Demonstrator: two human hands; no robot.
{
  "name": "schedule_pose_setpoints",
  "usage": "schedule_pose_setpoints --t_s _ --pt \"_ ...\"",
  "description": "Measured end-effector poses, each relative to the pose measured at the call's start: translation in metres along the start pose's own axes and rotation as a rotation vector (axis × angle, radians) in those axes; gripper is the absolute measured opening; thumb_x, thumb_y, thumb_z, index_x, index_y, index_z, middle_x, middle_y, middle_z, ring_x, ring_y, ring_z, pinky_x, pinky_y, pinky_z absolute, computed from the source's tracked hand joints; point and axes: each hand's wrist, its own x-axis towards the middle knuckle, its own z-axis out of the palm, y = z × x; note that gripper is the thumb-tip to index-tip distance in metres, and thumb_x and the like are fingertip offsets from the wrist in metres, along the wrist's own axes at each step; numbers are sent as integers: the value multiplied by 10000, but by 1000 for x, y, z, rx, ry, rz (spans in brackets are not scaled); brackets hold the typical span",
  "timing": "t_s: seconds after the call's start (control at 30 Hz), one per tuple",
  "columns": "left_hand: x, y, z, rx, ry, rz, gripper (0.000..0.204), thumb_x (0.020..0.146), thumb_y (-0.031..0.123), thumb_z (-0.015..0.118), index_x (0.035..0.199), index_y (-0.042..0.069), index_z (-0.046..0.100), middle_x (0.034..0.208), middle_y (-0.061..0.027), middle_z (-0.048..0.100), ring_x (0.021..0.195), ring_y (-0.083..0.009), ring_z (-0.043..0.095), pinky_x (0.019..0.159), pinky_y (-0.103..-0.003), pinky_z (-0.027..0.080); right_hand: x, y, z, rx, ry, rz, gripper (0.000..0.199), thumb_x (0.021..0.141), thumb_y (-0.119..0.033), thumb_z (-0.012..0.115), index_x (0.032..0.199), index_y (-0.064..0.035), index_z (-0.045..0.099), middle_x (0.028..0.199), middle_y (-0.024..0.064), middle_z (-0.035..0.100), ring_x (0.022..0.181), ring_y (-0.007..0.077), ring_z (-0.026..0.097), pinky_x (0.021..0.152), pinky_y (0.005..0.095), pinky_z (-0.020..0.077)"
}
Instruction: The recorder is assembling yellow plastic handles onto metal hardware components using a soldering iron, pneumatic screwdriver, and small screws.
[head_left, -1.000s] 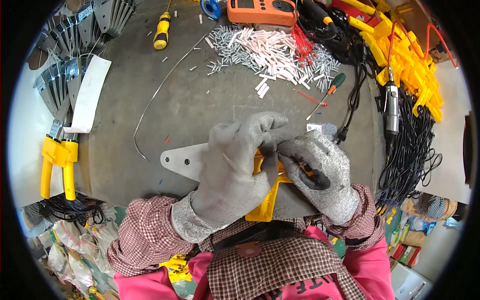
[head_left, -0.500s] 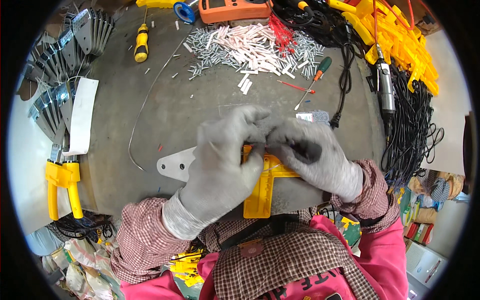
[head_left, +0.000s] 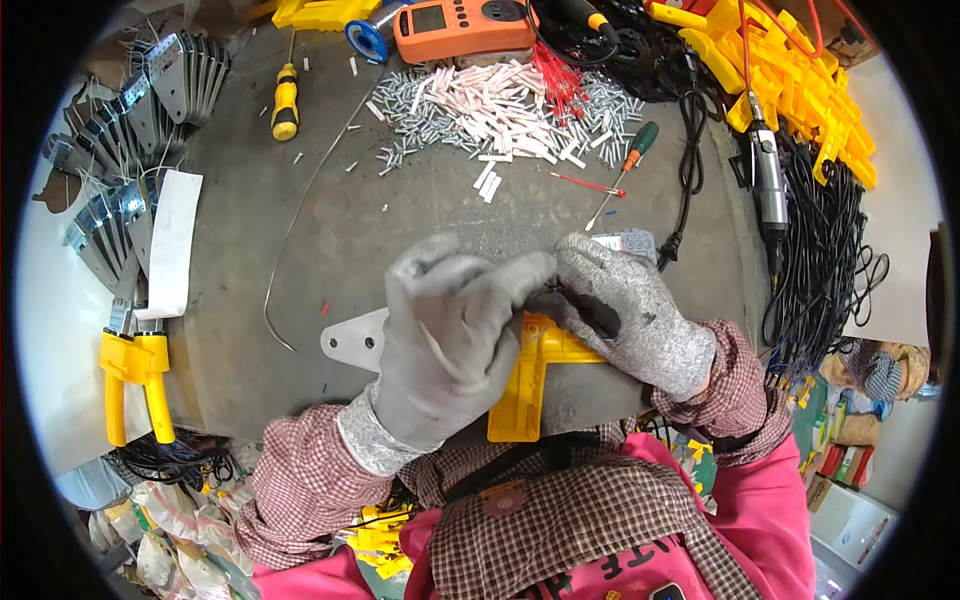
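My left hand (head_left: 445, 325) and my right hand (head_left: 640, 320), both in grey gloves, meet over the middle of the table with fingertips pinched together. Whatever lies between the fingertips is hidden. Under them lies a yellow plastic handle shell (head_left: 517, 405), its hollow side up. The left hand covers part of the shell; the right hand is over its upper end. A flat grey metal plate (head_left: 348, 341) with holes pokes out from behind the left hand. Beyond the right hand sits a small clear and grey packet (head_left: 632, 243).
Screws (head_left: 400, 105), white sleeves (head_left: 490, 95) and red pieces (head_left: 557, 75) are heaped at the back, before an orange meter (head_left: 465, 28). Right: a green-handled screwdriver (head_left: 642, 143), powered screwdriver (head_left: 768, 180), black cables (head_left: 820, 260), yellow shells (head_left: 790, 80). Left: stacked metal plates (head_left: 185, 75), yellow-handled tool (head_left: 135, 360).
My left hand has rolled over and its fingers have curled up off the shell. My right hand has shifted slightly, its fingertips still close to the left ones. The shell stays in place.
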Motion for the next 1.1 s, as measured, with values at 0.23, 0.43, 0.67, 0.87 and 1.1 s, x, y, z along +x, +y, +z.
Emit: schedule_pose_setpoints --t_s 0.23,0.43,0.67,0.87,1.1 --pt "5 -9 -35 -6 64 -77 351 736 -41 659 1068 73 641 933 -82 614 923 -276 588 913 -424 465 12 15 5 910 -168 500 196 919 -197 671 971 -16 618 865 92 650 800 153 609 722 319 496" --pt "4 21 -46 130 -180 27 293 728 -31 668 983 114 665 911 -35 602 905 -243 566 864 -395 445 12 19 10 703 -142 356 266 951 -265 641 993 -4 615 808 140 610 747 165 577 671 352 470" --pt "9 36 -42 388 -346 231 244 704 109 683 943 160 669 956 24 600 921 -204 545 878 -399 411 2 26 25 793 -15 270 270 962 -260 642 1057 -7 629 855 147 638 755 151 586 696 344 489" --pt "5 37 -16 421 -369 218 172 747 156 639 917 162 662 991 30 648 1023 -198 562 928 -401 387 9 16 9 832 -111 469 190 1000 -191 597 1029 -17 668 939 46 659 874 102 584 798 267 480" --pt "-5 24 -4 307 -198 95 275 700 51 745 956 109 665 891 -26 642 989 -265 572 909 -419 432 -15 -14 -56 531 41 197 265 886 -202 671 1038 7 725 951 155 682 827 274 664 744 364 512"
